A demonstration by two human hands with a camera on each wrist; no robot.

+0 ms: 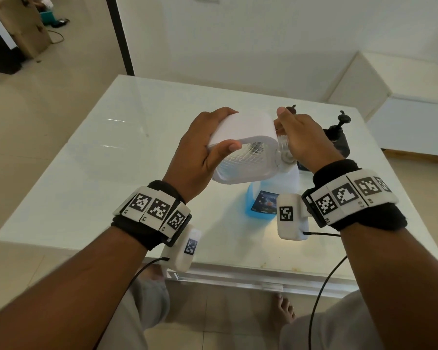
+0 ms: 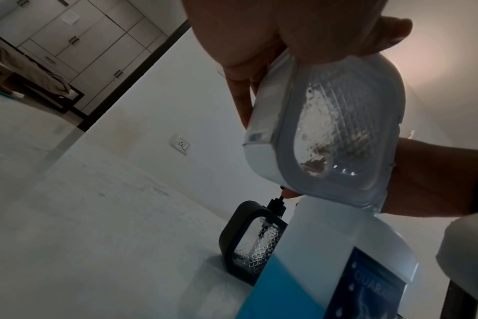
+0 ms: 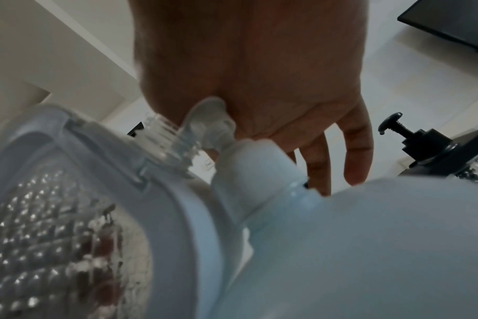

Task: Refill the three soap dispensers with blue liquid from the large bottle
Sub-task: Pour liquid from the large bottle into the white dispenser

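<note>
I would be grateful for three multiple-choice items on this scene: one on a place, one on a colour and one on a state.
1. Where is the large bottle?
A. On the floor
B. On the table, under the white dispenser
C. In the right hand

2. What colour is the dispenser standing behind the large bottle?
A. Black
B. Red
C. Yellow

3. How is the white dispenser held?
A. Upright on the table
B. Lying flat on the table
C. Tipped on its side in the air

Key: B, the large bottle stands on the table below the white dispenser; A, the black dispenser has a dark frame and pump; C, the left hand holds the white dispenser tilted, with its base towards the camera.
</note>
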